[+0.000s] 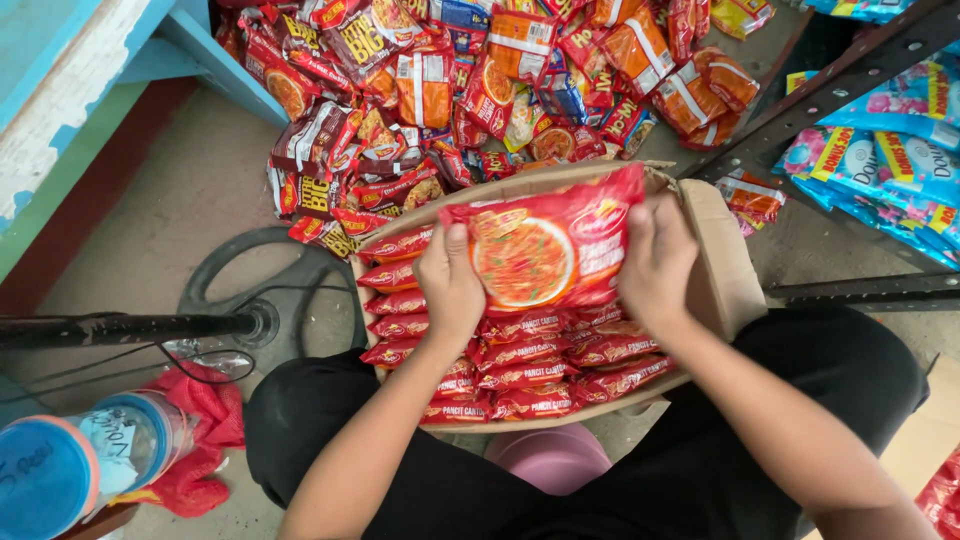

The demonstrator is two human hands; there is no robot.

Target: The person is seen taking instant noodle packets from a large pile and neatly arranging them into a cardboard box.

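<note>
Left hand [450, 285] and right hand [655, 265] clamped on opposite ends of red noodle packet [545, 250], held over cardboard box [715, 260] packed with matching packets [520, 375]; loose snack pile [480, 80] beyond box's far edge.

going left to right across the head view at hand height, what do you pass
fan stand base → left hand → red noodle packet held between both hands → right hand → cardboard box flap → dark metal shelf bar

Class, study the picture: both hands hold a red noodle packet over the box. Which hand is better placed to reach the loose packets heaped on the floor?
Left hand, probably. The pile of packets lies nearer it, while the right hand sits by the box flap and could steady the red packet.
</note>
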